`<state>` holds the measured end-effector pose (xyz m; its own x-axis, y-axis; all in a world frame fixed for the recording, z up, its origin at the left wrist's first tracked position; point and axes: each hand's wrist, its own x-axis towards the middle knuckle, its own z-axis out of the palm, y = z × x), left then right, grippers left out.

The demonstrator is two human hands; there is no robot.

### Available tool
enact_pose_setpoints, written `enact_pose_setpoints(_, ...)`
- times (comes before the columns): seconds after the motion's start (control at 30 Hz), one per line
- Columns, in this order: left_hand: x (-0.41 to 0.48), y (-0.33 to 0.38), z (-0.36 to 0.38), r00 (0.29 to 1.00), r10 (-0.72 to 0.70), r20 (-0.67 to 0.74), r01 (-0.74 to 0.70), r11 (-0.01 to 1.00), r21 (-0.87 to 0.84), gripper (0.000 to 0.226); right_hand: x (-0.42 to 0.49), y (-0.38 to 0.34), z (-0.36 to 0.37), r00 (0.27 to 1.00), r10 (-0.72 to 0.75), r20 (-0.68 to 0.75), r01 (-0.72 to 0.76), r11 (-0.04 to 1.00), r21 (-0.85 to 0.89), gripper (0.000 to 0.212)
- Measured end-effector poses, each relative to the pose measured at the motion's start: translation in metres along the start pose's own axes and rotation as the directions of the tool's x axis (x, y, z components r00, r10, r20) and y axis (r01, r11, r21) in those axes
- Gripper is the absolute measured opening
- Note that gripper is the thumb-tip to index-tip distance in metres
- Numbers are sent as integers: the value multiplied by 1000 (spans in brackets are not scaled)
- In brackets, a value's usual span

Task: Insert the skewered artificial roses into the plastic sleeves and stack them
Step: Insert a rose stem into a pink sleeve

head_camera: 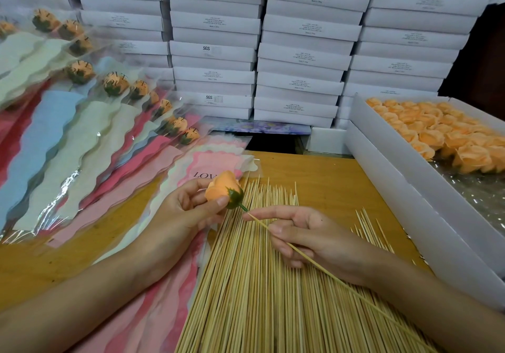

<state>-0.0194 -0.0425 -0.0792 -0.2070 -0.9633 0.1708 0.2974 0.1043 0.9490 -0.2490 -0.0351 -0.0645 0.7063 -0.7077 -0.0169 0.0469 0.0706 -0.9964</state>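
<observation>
The left hand [188,210] holds an orange rose [218,190] in its curled fingers. The right hand [308,238] pinches a skewer [297,253], and its tip touches the rose's green stem, between both hands' fingers. A pile of skewers [259,298] lies under them on the bench [328,178].

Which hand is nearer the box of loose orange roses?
Right. The right hand, pinching a skewer, is just left of the box; the left hand, holding a rose, is farther left.
</observation>
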Motion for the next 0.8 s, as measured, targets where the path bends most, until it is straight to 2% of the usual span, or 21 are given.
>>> enact_pose_setpoints(0.2, 1, -1, 0, 1000, -12, 1, 12, 1000, 6, 35, 1, 0, 0, 1000, -3, 8, 3, 1000, 7, 36)
enact_pose_setpoints(0.43, 1, -1, 1, 1000, -27, -4, 27, 999, 42, 38, 1, 2, -2, 1000, -8, 14, 8, 1000, 8, 32)
enact_pose_setpoints(0.6, 2, -1, 1, 999, -50, -8, 51, 998, 46, 51, 1, 5, -4, 1000, -15, 9, 15, 999, 42, 29)
enact_pose_setpoints(0.8, 1, -1, -1, 997, -63, 34, 60, 994, 89, 44, 2, 7, -7, 1000, -2, 27, 1, 999, 43, 32)
